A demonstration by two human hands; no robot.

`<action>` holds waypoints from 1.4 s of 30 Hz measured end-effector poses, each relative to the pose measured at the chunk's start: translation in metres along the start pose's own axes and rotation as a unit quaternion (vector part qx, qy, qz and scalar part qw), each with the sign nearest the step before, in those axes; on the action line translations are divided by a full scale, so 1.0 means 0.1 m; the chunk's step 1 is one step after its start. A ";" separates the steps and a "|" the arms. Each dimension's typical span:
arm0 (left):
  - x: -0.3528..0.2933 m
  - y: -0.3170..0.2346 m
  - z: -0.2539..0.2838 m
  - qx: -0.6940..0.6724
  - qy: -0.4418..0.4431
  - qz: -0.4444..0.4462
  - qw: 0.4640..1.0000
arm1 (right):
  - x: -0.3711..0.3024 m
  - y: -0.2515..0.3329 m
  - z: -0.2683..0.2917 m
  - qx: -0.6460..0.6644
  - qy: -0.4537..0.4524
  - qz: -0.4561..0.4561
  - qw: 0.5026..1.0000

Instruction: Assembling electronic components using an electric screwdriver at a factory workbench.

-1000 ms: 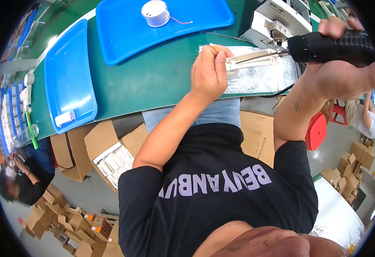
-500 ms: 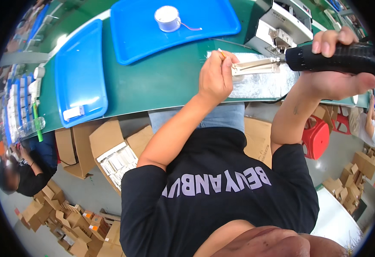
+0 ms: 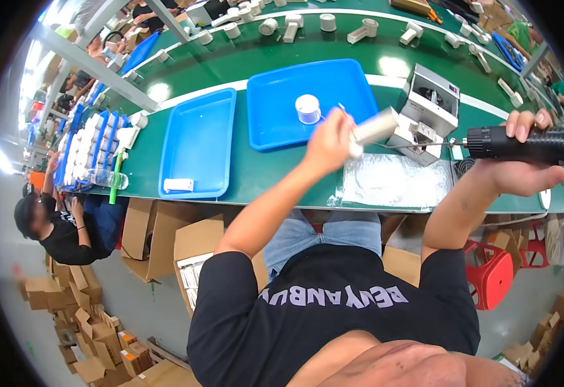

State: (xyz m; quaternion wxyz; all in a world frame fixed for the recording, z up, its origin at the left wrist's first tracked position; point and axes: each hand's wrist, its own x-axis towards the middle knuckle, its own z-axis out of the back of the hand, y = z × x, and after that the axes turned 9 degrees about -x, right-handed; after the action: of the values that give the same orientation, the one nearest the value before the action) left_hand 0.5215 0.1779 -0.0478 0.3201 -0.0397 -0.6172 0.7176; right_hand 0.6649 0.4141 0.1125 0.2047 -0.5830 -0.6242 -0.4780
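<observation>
My left hand (image 3: 329,143) is closed around a white plastic housing (image 3: 377,127), which is tilted and smeared by motion. In my right hand (image 3: 517,171) lies a black electric screwdriver (image 3: 513,142), held level with its bit pointing left. The bit passes in front of a small silver metal box (image 3: 431,100) and stands apart from the housing. Behind my left hand a blue tray (image 3: 269,132) holds a white round motor-like part (image 3: 308,109) with a thin wire. Beneath both hands a silver foil-like sheet (image 3: 390,182) covers part of the green table.
A second blue tray (image 3: 198,145), further left, contains a small white part (image 3: 179,185). White parts (image 3: 362,30) line the green belt at the back. At far left a co-worker (image 3: 63,226) sits. Open cartons (image 3: 146,238) and a red stool (image 3: 488,274) stand below the table.
The view has tilted up, showing more of the far belt. My left hand has taken the white housing away from the screwdriver bit and turned it. The right hand keeps the screwdriver.
</observation>
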 end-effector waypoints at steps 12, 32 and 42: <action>2.79 1.18 0.66 -0.031 -0.261 0.144 0.954 | -0.32 -0.86 -0.36 -0.583 -0.117 0.308 0.742; 4.24 3.15 3.64 0.301 -0.152 0.083 0.938 | 0.94 -6.10 -0.76 -0.453 0.553 -0.328 0.617; 2.96 1.73 3.16 0.193 -0.107 0.048 0.974 | -0.38 -6.22 -1.88 -0.516 0.651 -0.212 0.514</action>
State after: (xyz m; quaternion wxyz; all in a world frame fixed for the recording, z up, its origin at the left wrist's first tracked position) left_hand 0.0732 0.0505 -0.0309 0.2191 0.0701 -0.4954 0.8376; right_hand 0.0432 0.3220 -0.0549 0.1097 0.0380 -0.0646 -0.9911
